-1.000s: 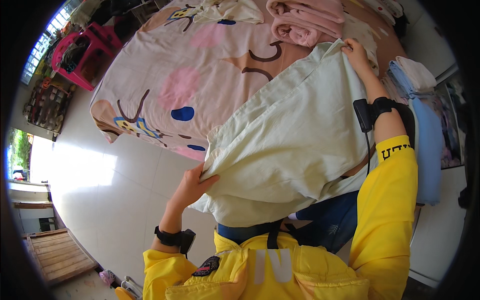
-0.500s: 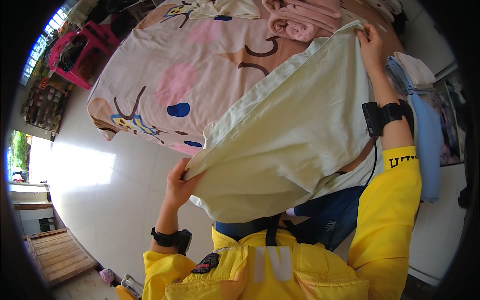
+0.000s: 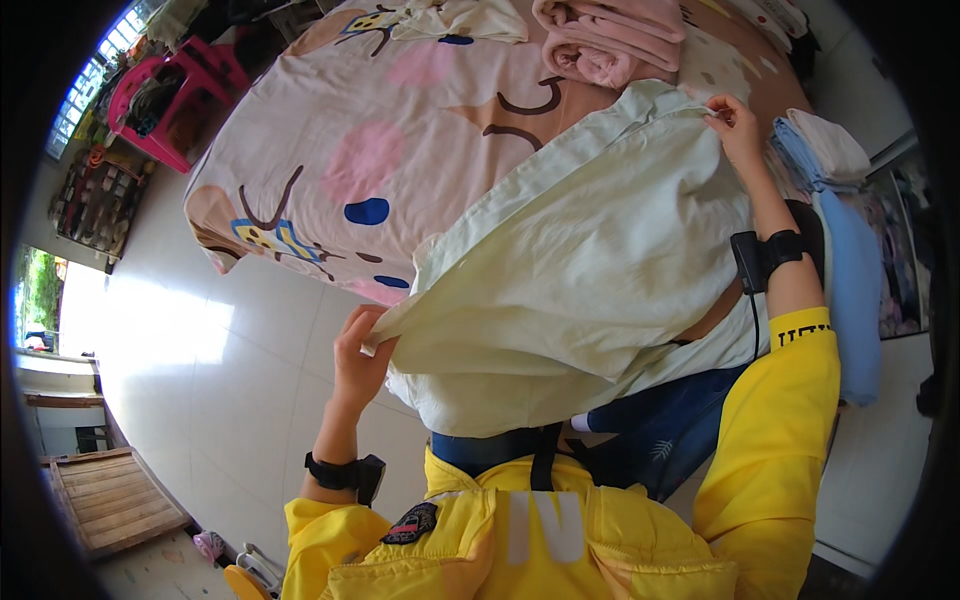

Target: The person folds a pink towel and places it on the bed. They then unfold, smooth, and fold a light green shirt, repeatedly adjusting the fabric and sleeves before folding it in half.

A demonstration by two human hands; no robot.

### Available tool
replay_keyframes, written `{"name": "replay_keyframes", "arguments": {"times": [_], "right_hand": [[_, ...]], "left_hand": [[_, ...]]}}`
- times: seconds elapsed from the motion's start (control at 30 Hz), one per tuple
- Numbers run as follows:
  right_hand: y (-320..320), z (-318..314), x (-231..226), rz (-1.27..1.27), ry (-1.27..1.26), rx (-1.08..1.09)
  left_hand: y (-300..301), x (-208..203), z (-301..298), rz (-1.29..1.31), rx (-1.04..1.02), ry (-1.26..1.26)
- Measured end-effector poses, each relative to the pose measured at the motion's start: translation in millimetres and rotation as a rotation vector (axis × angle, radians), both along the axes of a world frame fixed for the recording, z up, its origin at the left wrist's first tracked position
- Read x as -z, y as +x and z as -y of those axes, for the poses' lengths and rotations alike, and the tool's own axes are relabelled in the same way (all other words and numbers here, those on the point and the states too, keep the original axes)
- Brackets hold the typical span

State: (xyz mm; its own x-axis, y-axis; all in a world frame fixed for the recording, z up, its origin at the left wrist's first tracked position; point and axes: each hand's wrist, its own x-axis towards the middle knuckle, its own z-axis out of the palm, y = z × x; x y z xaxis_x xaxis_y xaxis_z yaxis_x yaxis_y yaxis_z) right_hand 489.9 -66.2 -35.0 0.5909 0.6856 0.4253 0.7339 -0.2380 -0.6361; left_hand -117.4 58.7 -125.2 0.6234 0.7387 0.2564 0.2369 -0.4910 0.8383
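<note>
A pale green cloth [image 3: 560, 290], wide and creased, is stretched slantwise between my two hands over my lap and the bed's near edge. My left hand [image 3: 362, 350] is closed on its lower left edge, fingers pinching the hem. At the far right corner, by the bed, my right hand [image 3: 737, 130] pinches the cloth between thumb and fingers. A folded hem runs along the upper edge from one hand to the other. Whether it is a sheet or a garment cannot be told. Its lower part hangs over my dark blue trousers [image 3: 650, 440].
The bed has a cartoon-patterned pink and brown sheet [image 3: 300, 150], with a folded pink blanket [image 3: 610, 45] and a cream cloth [image 3: 460, 18] on it. To the right lie folded blue and white clothes [image 3: 825, 150]. Pink plastic chairs [image 3: 165, 110] and a wooden crate [image 3: 118, 500] stand left.
My right hand has come down a little toward me, still pinching the cloth. The cloth has slackened and folded over near that corner. My left hand has stayed nearly in place.
</note>
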Motion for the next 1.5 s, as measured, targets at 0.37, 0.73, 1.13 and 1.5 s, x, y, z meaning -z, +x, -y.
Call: {"name": "replay_keyframes", "arguments": {"times": [0.37, 0.73, 1.13, 1.5], "right_hand": [[8.3, 76.9, 13.2, -0.373, -0.008, 0.012], [-32.7, 203.2, -26.1, -0.465, 0.315, 0.092], [-55.9, 134.3, 5.5, -0.378, -0.163, 0.105], [-29.4, 80.3, -11.4, 0.143, 0.045, 0.111]], "left_hand": [[0.5, -20.0, 29.7, -0.133, 0.804, -0.315], [3.6, -24.8, 37.4, -0.265, 1.012, -0.577], [45.6, -8.6, 30.9, 0.061, 0.206, -0.104], [54.3, 31.0, -0.8, 0.032, 0.045, -0.366]]}}
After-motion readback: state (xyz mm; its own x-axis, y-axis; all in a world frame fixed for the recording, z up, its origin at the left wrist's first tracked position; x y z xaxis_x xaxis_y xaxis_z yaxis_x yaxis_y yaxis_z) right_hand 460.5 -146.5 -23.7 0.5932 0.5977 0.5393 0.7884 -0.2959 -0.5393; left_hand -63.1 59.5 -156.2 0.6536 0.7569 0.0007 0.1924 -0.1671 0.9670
